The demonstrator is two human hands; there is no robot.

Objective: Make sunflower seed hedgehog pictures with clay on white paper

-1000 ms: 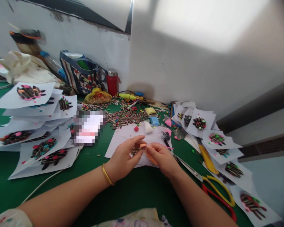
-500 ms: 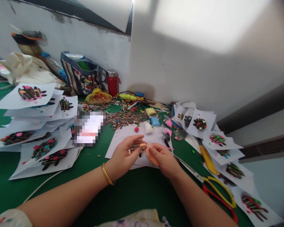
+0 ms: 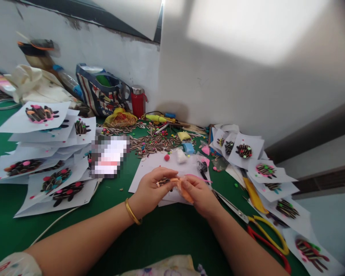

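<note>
A lump of soft orange clay, apparently in clear wrapping, is held between my two hands over a sheet of white paper. My right hand is closed around the lump. My left hand pinches the clay's left end between thumb and forefinger. Partly hidden beneath the left fingers is a figure of striped seeds on the paper. A white clay block and a small red ball lie just beyond the hands.
Striped seeds are strewn behind the paper, near blue clay and yellow clay. Large scissors lie at right. Papers with seed figures are stacked left; more lie right. A blurred-out bright screen and red bottle stand beyond.
The left fingers have moved slightly against the orange clay, whose end now looks drawn out toward the left thumb. The whole view has shifted a little.
</note>
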